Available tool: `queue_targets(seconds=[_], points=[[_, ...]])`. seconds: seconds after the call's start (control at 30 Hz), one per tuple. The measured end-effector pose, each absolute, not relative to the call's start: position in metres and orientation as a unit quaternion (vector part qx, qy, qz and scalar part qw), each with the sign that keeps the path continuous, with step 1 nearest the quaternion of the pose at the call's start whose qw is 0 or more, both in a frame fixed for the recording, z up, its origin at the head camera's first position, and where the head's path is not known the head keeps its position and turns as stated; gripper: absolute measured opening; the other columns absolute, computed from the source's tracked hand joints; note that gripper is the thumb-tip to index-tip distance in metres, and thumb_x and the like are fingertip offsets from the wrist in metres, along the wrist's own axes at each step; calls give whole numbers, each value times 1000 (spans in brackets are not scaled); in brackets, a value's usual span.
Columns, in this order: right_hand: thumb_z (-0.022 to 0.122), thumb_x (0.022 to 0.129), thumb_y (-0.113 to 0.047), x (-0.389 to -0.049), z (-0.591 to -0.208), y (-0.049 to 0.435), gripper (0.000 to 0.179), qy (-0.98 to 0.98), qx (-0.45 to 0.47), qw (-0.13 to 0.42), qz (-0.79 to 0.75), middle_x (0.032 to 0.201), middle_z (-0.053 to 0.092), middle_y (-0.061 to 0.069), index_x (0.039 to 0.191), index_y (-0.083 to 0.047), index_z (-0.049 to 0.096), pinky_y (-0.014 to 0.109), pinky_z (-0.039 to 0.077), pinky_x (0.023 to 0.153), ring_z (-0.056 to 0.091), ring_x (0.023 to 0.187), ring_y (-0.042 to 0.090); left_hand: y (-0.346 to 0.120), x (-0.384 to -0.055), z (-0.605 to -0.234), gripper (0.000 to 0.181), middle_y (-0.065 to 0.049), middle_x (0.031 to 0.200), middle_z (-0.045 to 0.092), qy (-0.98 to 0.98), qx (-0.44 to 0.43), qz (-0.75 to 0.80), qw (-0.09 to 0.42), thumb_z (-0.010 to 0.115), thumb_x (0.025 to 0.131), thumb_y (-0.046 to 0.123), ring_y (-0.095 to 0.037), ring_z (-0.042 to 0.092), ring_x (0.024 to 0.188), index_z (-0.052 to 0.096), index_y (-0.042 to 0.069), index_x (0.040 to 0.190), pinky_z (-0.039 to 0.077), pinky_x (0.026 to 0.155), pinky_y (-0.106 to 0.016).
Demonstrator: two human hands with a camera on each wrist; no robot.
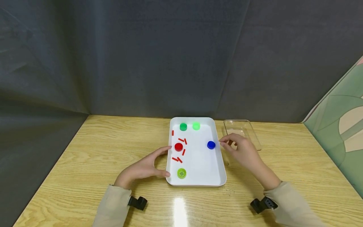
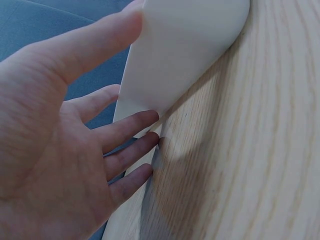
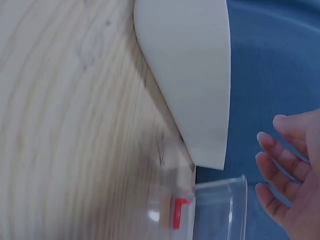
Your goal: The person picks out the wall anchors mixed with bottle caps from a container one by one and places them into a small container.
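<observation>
Touching the white tray (image 1: 202, 157), left hand (image 1: 141, 167) with fingers (image 2: 129, 126) spread, right hand (image 1: 246, 153) near its opposite side, fingers (image 3: 285, 154) loosely bent.

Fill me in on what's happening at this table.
A person's left hand touches the left side of a white tray; the right hand hovers by its right rim, near a blue cap, apparently holding nothing. Red sticks lie near a red cap in the tray, and a clear container stands to its right.

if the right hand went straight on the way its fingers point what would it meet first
Probably the tray, at its right rim, with the blue cap just beyond; depth is unclear, so the right hand might pass over the rim.
</observation>
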State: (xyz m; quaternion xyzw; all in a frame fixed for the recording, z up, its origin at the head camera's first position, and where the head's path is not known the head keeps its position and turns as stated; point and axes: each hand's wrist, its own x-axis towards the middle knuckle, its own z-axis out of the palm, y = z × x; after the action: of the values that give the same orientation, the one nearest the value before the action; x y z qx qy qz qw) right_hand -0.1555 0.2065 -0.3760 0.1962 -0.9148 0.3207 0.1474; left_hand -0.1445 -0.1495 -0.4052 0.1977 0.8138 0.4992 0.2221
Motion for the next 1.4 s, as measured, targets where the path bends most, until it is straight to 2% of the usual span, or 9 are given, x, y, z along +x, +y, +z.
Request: queue_targets(seconds=[0.17, 0.27, 0.5, 0.87, 1.4], points=[[73, 89, -5, -155, -379, 193, 7, -913, 195, 133, 333, 88, 69, -2, 95, -8, 75, 32, 48, 63, 55, 69, 12, -150, -144, -405, 95, -14, 155, 34, 814, 199, 499, 222, 86, 79, 19, -31, 24, 145, 30, 14, 155, 14, 117, -56], [74, 89, -5, -154, -380, 183, 7, -908, 204, 122, 344, 91, 70, -2, 96, -8, 74, 34, 49, 67, 57, 72, 12, -150, -144, -405, 95, -13, 156, 34, 817, 194, 495, 223, 86, 78, 20, -31, 24, 145, 31, 15, 155, 15, 117, -57], [76, 88, -7, -156, -384, 159, 7, -902, 216, 106, 357, 86, 68, -6, 93, -12, 75, 27, 47, 62, 55, 73, 12, -149, -143, -406, 95, -12, 156, 34, 821, 189, 490, 222, 87, 77, 22, -31, 24, 145, 32, 16, 155, 15, 116, -58], [78, 86, -11, -155, -387, 128, 9, -909, 214, 61, 353, 83, 67, -8, 95, -12, 76, 27, 47, 64, 57, 73, 9, -149, -144, -406, 94, -13, 155, 35, 822, 191, 488, 222, 86, 78, 21, -32, 26, 145, 33, 15, 155, 16, 116, -57], [76, 86, -7, -155, -391, 96, 7, -916, 176, 5, 360, 75, 63, -7, 90, -12, 75, 25, 46, 60, 53, 67, 8, -149, -144, -406, 94, -12, 155, 35, 825, 194, 483, 220, 86, 78, 24, -31, 26, 145, 32, 16, 155, 16, 116, -58]])
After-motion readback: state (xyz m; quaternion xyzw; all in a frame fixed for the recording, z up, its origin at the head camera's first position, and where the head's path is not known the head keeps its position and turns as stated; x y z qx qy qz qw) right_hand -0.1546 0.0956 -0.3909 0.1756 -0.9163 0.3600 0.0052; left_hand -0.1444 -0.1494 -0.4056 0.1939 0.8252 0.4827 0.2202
